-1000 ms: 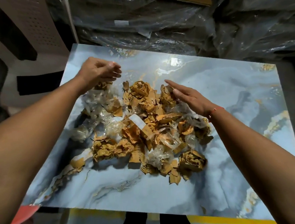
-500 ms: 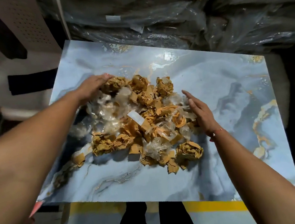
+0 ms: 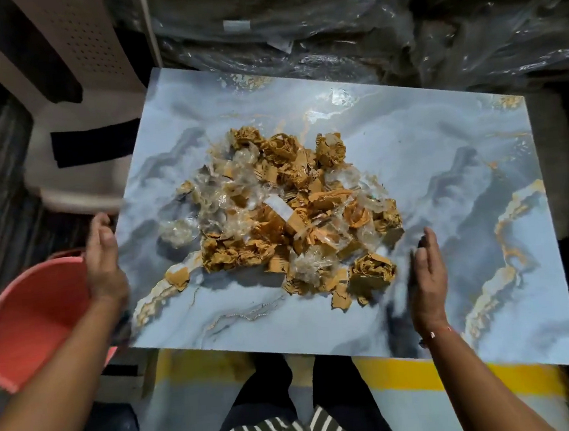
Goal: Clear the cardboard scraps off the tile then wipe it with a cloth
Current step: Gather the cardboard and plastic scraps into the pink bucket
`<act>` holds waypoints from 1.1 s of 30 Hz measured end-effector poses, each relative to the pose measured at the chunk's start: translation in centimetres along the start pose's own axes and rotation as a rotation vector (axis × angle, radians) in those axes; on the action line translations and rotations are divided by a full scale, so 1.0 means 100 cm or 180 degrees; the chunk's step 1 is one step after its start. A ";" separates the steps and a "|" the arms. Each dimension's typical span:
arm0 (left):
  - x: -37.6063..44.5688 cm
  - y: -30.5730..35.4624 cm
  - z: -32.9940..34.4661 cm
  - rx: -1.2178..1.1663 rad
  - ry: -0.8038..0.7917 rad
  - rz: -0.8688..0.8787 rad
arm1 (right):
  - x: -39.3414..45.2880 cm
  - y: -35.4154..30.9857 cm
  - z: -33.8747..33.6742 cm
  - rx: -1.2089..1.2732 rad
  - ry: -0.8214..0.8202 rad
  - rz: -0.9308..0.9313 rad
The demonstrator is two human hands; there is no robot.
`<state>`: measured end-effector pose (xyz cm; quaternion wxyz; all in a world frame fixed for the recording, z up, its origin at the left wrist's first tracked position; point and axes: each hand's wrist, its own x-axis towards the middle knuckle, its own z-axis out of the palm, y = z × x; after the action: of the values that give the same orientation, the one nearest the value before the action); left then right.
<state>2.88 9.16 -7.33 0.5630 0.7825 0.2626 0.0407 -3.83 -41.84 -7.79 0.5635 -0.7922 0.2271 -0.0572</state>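
Note:
A heap of crumpled brown cardboard scraps point(image 3: 286, 211), mixed with clear plastic bits, lies in the middle of a glossy blue-grey marbled tile point(image 3: 425, 155). My left hand point(image 3: 103, 262) is at the tile's left edge, fingers together and extended, holding nothing, just above a pink bucket. My right hand point(image 3: 426, 282) hovers edge-on over the tile just right of the heap's near corner, fingers straight and empty, slightly blurred. No cloth is visible.
A pink bucket point(image 3: 34, 316) sits low at the left, beside the tile's near-left corner. A beige plastic chair point(image 3: 87, 105) stands behind it. Plastic-wrapped dark bundles point(image 3: 328, 22) fill the back. My legs and a yellow floor stripe point(image 3: 410, 372) show below the tile.
Both hands have drawn back from the far side of the heap toward me; the left now sits at the tile's left edge. The scraps are pushed closer together. The view tilted down, revealing the bucket.

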 end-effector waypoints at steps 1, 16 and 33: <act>-0.020 -0.012 0.007 0.0057 0.0021 -0.0059 | -0.014 0.003 0.012 -0.0002 0.0102 0.0030; -0.127 0.011 0.119 -0.0614 -0.0176 0.0110 | -0.077 -0.005 0.079 0.0548 0.1038 0.0046; -0.160 0.014 0.147 -0.0150 -0.0408 0.0334 | -0.080 -0.026 0.119 0.0988 0.1688 0.0123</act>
<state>-5.04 -11.09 -7.64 0.5940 0.7827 0.1837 0.0261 -6.06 -27.45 -8.36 0.5998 -0.6497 0.3698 -0.2852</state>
